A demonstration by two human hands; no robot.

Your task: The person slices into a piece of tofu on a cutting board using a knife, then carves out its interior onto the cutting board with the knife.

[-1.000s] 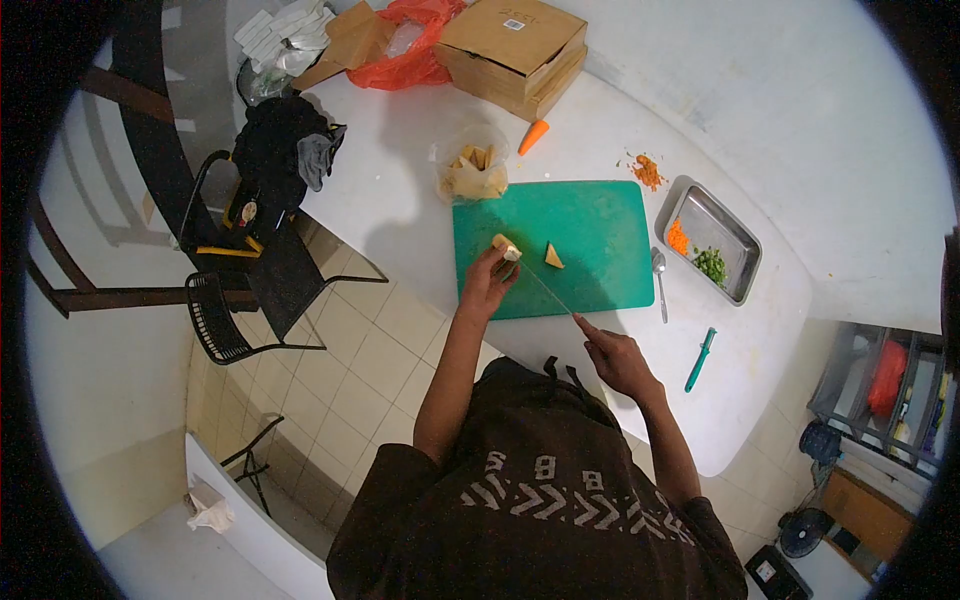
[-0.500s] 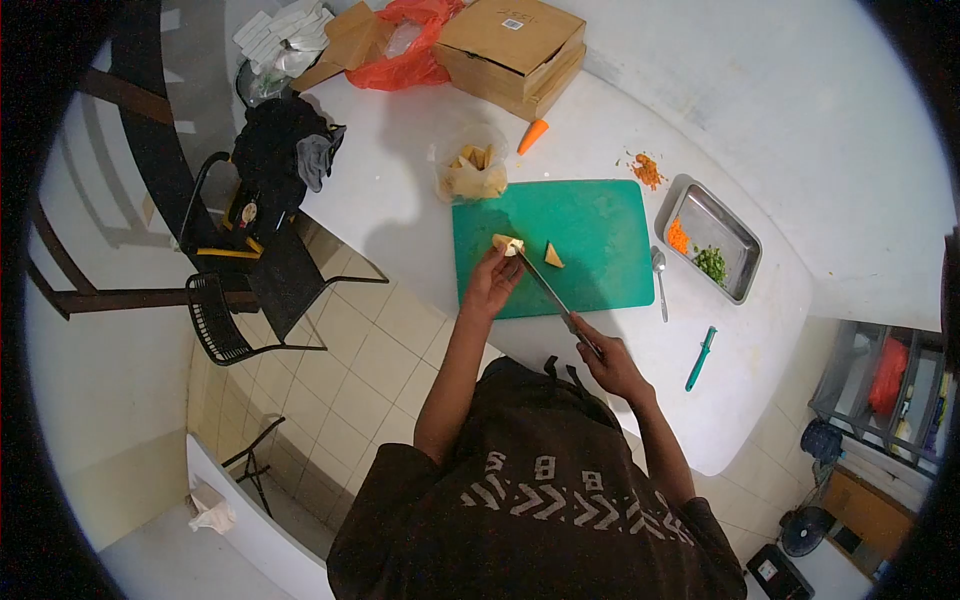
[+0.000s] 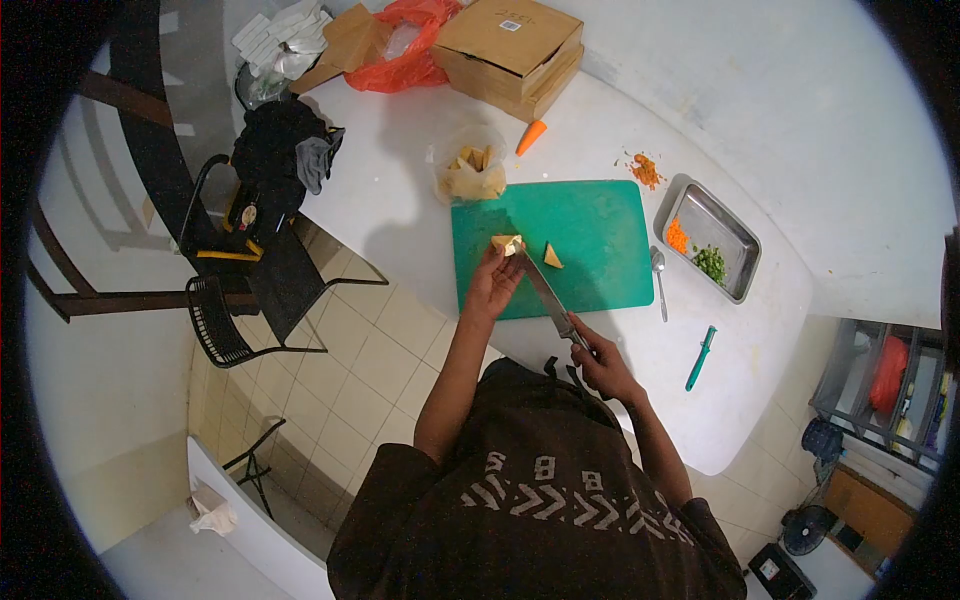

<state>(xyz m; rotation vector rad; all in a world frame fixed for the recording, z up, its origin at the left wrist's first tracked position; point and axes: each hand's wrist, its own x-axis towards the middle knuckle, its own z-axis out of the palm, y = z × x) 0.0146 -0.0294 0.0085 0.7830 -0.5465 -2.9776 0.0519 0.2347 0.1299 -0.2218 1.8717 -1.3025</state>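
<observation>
My left hand (image 3: pixel 491 284) holds a pale yellow piece with a brownish skin (image 3: pixel 508 244) over the left half of the green cutting board (image 3: pixel 610 240). The handle of a knife (image 3: pixel 549 298) is in my right hand (image 3: pixel 601 362), at the board's front edge. Its blade slants up and left, with the tip beside the held piece. A small triangular piece (image 3: pixel 553 256) lies on the board, right of the blade. Behind the board's back left corner stands a clear bag (image 3: pixel 470 180) of similar pieces.
Right of the board lie a spoon (image 3: pixel 659 275), a metal tray (image 3: pixel 743 245) with chopped orange and green bits, and a green peeler (image 3: pixel 702 360). Behind it are a carrot piece (image 3: pixel 531 137), orange peelings (image 3: pixel 645 171) and cardboard boxes (image 3: pixel 510 45).
My right hand has moved slightly down, and the knife's broad side now shows where only a thin edge did earlier. The held piece has turned a little in my left hand.
</observation>
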